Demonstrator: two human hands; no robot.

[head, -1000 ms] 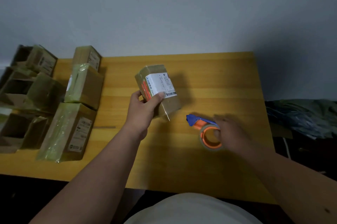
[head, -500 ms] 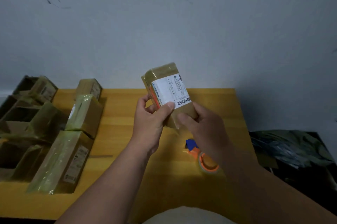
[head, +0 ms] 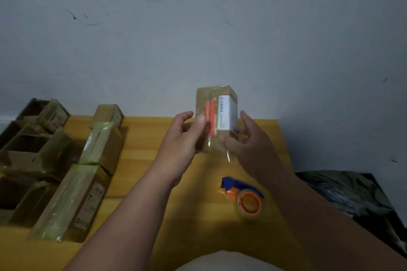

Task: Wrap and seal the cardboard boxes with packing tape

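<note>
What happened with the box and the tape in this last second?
The right hand let go of the tape dispenser and came up to hold the small box together with the left hand. The box rose off the table and turned, its white label now facing right. The dispenser and the wrapped boxes at left stayed put.

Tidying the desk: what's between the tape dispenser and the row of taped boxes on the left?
In the head view, only the left forearm crosses bare table between tape dispenser and boxes.
</note>
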